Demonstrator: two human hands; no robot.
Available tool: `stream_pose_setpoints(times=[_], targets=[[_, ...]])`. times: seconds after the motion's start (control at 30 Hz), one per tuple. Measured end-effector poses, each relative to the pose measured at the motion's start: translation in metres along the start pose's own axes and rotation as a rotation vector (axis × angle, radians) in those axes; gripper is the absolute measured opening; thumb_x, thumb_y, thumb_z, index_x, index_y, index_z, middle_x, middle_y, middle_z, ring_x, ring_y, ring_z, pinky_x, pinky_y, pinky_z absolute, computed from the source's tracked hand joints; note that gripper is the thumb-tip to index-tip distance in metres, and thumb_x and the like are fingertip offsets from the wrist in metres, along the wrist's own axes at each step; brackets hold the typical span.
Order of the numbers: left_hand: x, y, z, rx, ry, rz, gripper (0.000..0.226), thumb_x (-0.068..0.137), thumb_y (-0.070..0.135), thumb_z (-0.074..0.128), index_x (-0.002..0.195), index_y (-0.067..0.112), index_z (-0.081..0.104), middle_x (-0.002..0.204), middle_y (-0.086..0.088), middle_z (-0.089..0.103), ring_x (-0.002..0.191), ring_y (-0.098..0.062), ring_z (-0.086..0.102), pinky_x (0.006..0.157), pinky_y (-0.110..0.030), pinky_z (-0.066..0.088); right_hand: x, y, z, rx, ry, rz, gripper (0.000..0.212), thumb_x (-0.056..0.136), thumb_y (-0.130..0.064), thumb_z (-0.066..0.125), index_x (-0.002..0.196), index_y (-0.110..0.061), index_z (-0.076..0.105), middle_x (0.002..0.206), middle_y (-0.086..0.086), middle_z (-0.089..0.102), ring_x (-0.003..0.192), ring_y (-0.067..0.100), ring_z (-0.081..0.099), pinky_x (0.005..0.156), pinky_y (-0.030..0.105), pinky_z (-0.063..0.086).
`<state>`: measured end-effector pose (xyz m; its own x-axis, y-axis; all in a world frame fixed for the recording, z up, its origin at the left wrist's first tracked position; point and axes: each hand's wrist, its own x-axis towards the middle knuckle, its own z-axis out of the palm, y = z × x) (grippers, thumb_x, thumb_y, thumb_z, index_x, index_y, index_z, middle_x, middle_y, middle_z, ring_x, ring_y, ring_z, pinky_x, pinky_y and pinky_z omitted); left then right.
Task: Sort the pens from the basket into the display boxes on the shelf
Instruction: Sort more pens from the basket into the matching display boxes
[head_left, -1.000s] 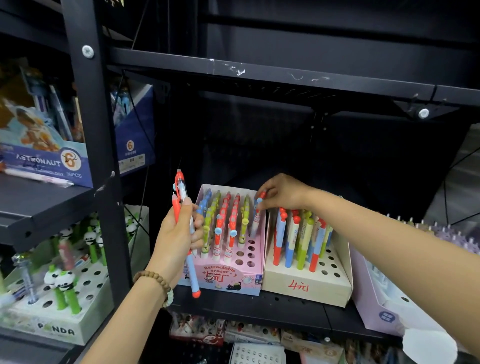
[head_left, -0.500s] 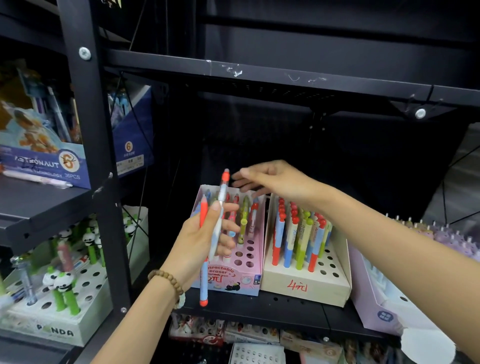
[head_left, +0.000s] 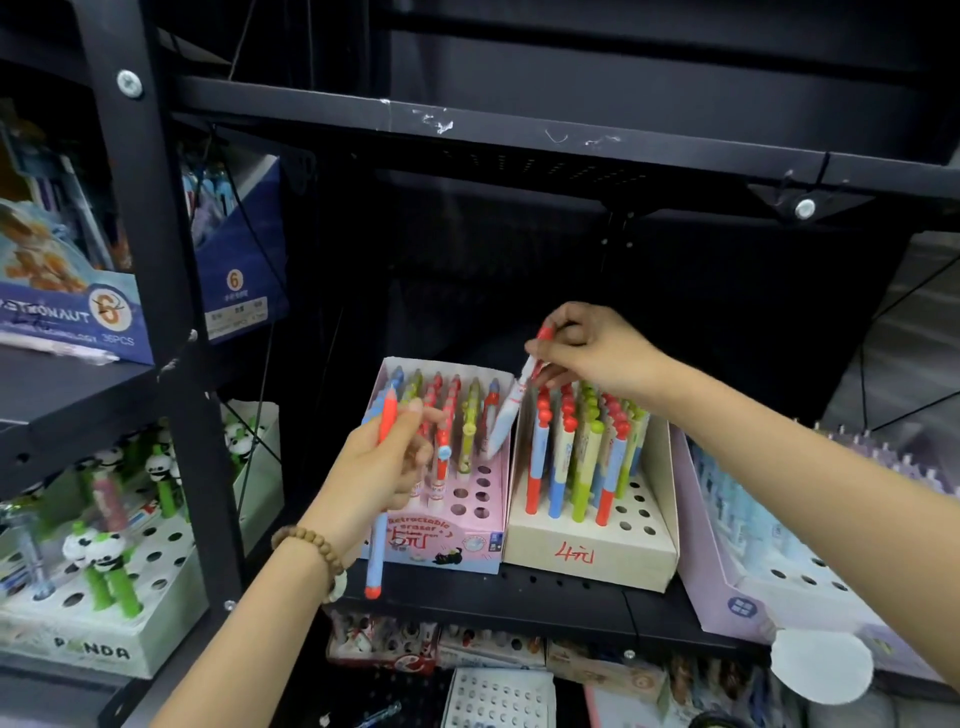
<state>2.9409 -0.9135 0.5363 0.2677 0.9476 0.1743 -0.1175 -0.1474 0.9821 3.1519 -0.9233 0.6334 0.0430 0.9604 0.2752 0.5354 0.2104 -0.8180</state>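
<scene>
My left hand (head_left: 382, 467) grips a blue pen with orange ends (head_left: 375, 561), held upright in front of the pink display box (head_left: 470, 545). My right hand (head_left: 592, 353) pinches a white pen with a red cap (head_left: 511, 405) by its top, slanted over the gap between the pink box and the cream display box (head_left: 587, 558). Both boxes hold rows of upright coloured pens and have free holes toward the front. The basket is out of view.
A lilac display box (head_left: 727, 587) stands at the right. A white panda pen box (head_left: 93, 649) sits on the left shelf, and a blue astronaut box (head_left: 78, 306) above it. A black shelf post (head_left: 171, 312) and upper shelf beam (head_left: 519, 135) frame the bay.
My right hand has taken the white pen from my left hand and carried it right, over the boxes. My left hand now holds one pen and has sunk slightly.
</scene>
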Motion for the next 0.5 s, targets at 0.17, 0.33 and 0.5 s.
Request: stream_pose_setpoints(times=[0.17,0.33,0.5], targets=[[-0.001,0.006,0.01,0.293,0.022,0.22,0.025,0.069,0.059,0.06,0.083,0.039,0.069,0.08,0.026,0.068,0.069,0.013,0.06,0.057,-0.001,0.042,-0.003,-0.009,0.012,0.097,-0.084,-0.061,0.015,0.087,-0.017,0.066,0.1,-0.009,0.062,0.077,0.01,0.072,0.07,0.017,0.072,0.059,0.017,0.055],[0.0,0.009,0.011,0.232,-0.03,0.218,0.023,0.071,0.05,0.065,0.08,0.03,0.073,0.073,0.012,0.073,0.065,0.003,0.066,0.055,-0.003,0.045,-0.007,-0.01,0.007,0.231,-0.167,-0.059,0.018,0.085,-0.02,0.067,0.102,-0.015,0.064,0.091,0.009,0.074,0.079,0.016,0.072,0.063,0.016,0.055],[0.002,0.006,0.011,0.327,-0.025,0.199,0.023,0.088,0.047,0.053,0.086,0.034,0.071,0.072,0.012,0.071,0.057,-0.002,0.057,0.045,-0.007,0.043,-0.004,0.001,-0.003,0.329,-0.185,-0.007,0.023,0.081,-0.018,0.069,0.104,-0.016,0.065,0.094,0.005,0.075,0.089,0.016,0.071,0.069,0.017,0.055]])
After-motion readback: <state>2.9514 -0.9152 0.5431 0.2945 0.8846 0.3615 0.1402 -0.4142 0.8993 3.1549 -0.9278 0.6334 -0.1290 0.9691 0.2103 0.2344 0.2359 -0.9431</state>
